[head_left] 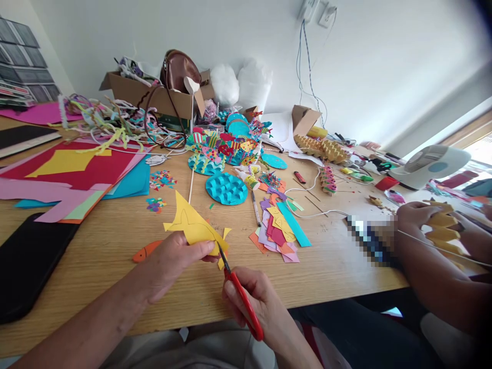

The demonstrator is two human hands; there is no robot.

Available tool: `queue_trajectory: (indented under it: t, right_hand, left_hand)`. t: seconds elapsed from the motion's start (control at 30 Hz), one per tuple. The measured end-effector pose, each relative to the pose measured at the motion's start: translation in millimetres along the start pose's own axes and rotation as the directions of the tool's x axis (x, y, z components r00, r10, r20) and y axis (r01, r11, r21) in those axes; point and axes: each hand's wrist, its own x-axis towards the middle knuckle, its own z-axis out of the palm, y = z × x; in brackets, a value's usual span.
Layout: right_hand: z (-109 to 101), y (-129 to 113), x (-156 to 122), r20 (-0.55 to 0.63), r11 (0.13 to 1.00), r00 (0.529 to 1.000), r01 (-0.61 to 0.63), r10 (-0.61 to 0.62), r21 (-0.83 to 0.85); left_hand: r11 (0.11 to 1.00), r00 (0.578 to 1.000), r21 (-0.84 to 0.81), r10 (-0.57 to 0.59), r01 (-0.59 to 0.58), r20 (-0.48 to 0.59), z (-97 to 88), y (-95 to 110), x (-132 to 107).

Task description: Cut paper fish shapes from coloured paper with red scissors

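Observation:
My left hand (192,252) pinches a piece of yellow paper (192,221) that has a drawn pencil outline on it. Red-handled scissors (243,302) are gripped in my right hand (249,294), and their blades meet the paper's right edge beside my left fingertips. Yellow offcuts (226,233) lie on the table just behind the blades. Partly hidden behind my left wrist is an orange paper fish (147,251) with a dark eye dot.
A co-worker's hands (417,225) hold a yellow zigzag-edged piece at the right. Paper scraps (274,230), a pen (256,209) and a blue scalloped disc (226,188) lie ahead. Coloured sheets (92,177) and a black case (33,261) occupy the left.

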Motion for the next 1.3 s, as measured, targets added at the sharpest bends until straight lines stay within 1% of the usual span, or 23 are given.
queue_trajectory:
  t: [0.23, 0.4, 0.53, 0.83, 1.0, 1.13, 1.3]
  right_hand:
    - [0.9, -8.2, -0.7, 0.032, 0.999, 0.999, 0.036, -0.036, 0.002]
    - [0.8, -8.0, -1.6, 0.025, 0.999, 0.999, 0.033, -0.033, -0.004]
    - [0.2, -5.3, -2.5, 0.029, 0.999, 0.999, 0.037, -0.037, 0.002]
    - [0.0, -4.1, -2.1, 0.026, 0.998, 0.999, 0.033, -0.035, 0.058]
    - [-0.2, -4.4, -3.8, 0.006, 1.000, 1.000, -0.006, 0.006, 0.004]
    - [-1.6, -5.8, -4.8, 0.001, 0.999, 1.000, 0.012, -0.012, -0.038]
    - [-1.4, -6.9, -4.9, -0.013, 0.999, 1.000, 0.011, -0.012, -0.048]
  left_hand:
    - [0.998, 0.997, 0.043, 0.033, -0.036, 0.064, 1.3, -5.4, -2.8]
    - [0.998, 0.998, 0.056, 0.020, -0.024, 0.065, 4.7, -4.6, -4.4]
    - [0.998, 0.999, 0.057, -0.009, 0.006, 0.043, 7.6, -0.7, -4.1]
    - [0.999, 0.999, 0.015, -0.036, 0.036, 0.036, 9.0, 3.0, -2.8]
    - [0.999, 0.997, 0.008, -0.040, 0.039, 0.073, 5.4, 0.3, -1.9]
    - [0.999, 0.995, 0.011, -0.039, 0.038, 0.096, 3.0, 0.0, -2.0]
    - [0.999, 0.996, 0.022, -0.038, 0.036, 0.083, 3.1, 3.5, -2.8]
